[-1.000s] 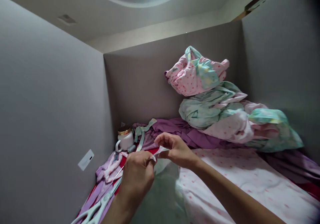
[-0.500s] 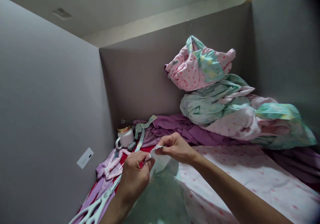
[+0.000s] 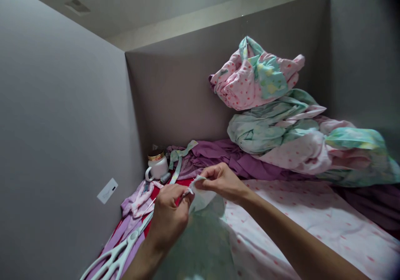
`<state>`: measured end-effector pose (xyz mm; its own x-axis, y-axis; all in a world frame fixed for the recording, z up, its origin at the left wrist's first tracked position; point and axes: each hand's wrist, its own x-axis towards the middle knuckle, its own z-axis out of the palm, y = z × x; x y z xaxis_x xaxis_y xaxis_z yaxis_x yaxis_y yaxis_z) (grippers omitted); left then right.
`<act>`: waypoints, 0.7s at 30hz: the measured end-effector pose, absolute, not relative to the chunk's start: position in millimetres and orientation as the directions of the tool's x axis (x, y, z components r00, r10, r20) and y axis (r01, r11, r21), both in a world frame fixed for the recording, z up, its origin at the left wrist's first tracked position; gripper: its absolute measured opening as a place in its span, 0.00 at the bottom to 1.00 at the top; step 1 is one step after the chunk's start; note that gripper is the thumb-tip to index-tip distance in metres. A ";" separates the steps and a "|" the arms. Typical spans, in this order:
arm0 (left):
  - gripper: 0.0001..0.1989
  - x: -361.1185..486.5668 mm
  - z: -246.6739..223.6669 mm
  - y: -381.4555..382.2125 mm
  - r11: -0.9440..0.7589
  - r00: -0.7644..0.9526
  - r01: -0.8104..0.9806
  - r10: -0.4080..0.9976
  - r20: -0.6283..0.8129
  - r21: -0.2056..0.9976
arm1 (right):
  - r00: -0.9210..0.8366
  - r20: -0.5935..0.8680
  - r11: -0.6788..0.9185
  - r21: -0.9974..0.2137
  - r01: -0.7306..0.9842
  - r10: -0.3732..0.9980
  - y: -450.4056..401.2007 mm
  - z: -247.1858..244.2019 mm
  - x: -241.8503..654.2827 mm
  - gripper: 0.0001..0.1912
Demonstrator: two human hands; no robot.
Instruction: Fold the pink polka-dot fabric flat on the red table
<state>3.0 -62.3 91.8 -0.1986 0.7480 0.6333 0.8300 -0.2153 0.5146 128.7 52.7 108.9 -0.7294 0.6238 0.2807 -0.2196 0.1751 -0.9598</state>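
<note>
Both hands meet over the near-left part of the desk, pinching the same pale cloth (image 3: 201, 196) between them. The left hand (image 3: 170, 217) is curled into a loose fist, its fingers (image 3: 183, 196) clenched on the cloth's left edge. The right hand (image 3: 220, 182), just behind and to the right of the cloth, grasps its upper edge between thumb and fingertips. The cloth hangs down from the two grips and runs into a mint-green sheet (image 3: 200, 246) spread below the hands.

White scissors (image 3: 115, 257) lie to the left of the cloth, on lilac fabric (image 3: 133, 213), handles toward the camera and blades pointing at the left hand; whether the blades touch the hand cannot be told. Behind the cloth, against the grey partition (image 3: 175, 88), stands a white mug (image 3: 157, 166) with a gold lid, and beside it a mint strip (image 3: 178, 161) trails over purple fabric (image 3: 225, 157). To the right of the cloth, a pink dotted sheet (image 3: 312, 226) covers the desk under the right forearm. Far behind and to the right of the cloth, a heap of pink and mint bundles (image 3: 275, 113) is stacked against the partition. A white label (image 3: 107, 190) sits on the left wall, well apart from the cloth.
</note>
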 end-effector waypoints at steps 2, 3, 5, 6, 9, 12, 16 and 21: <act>0.13 3.0 91.5 -62.2 -0.240 -0.183 0.836 0.725 0.663 0.494 | -0.728 0.283 0.185 -0.959 -0.214 0.624 52.7 109.0 129.0 0.19; 0.13 3.0 91.4 -62.2 -0.250 -0.176 0.837 0.718 0.674 0.486 | -0.726 0.282 0.192 -0.959 -0.207 0.628 52.7 109.1 129.1 0.20; 0.14 2.9 91.3 -62.3 -0.265 -0.160 0.840 0.713 0.682 0.474 | -0.720 0.280 0.206 -0.960 -0.190 0.635 52.8 109.3 129.3 0.21; 0.14 2.9 91.3 -62.3 -0.268 -0.153 0.842 0.714 0.683 0.469 | -0.716 0.281 0.213 -0.959 -0.186 0.639 52.8 109.4 129.2 0.22; 0.14 3.2 92.0 -62.5 -0.272 -0.143 0.848 0.711 0.689 0.456 | -0.713 0.291 0.223 -0.956 -0.190 0.638 53.1 109.5 129.1 0.24; 0.14 4.1 93.4 -62.7 -0.272 -0.140 0.853 0.704 0.696 0.446 | -0.728 0.305 0.227 -0.952 -0.207 0.615 53.3 109.1 129.5 0.24; 0.15 4.2 94.9 -63.6 -0.248 -0.140 0.872 0.702 0.699 0.423 | -0.710 0.371 0.277 -0.927 -0.251 0.599 51.6 109.8 131.4 0.23; 0.16 -0.3 95.1 -64.3 -0.164 -0.179 0.897 0.714 0.677 0.410 | -0.640 0.490 0.428 -0.864 -0.267 0.591 49.3 112.1 132.8 0.22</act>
<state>-0.3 -64.3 95.1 -0.1789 0.7140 0.6769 0.8970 -0.1643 0.4103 132.8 49.3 112.1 -0.6402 0.5912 0.4905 -0.2666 0.4278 -0.8637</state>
